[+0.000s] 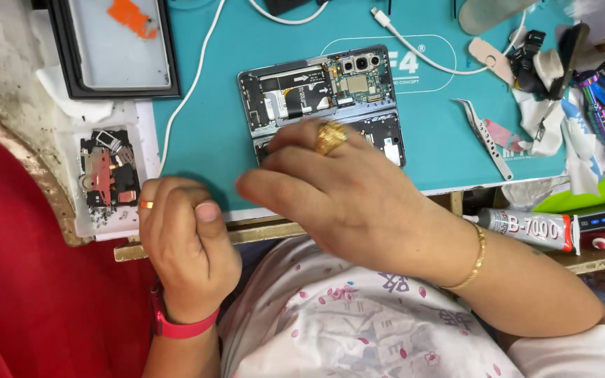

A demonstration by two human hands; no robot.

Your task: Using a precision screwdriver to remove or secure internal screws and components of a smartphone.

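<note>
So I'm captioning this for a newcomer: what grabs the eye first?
The opened foldable phone with exposed circuit boards lies mid-frame on the teal work mat. The right hand, wearing a large gold ring, reaches over its lower half. The left hand is curled into a fist at the mat's near edge.

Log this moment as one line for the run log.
left hand: fist at mat edge, holds nothing seen | right hand: fingers spread over opened phone | tweezers: on teal mat | glue tube: right
</note>
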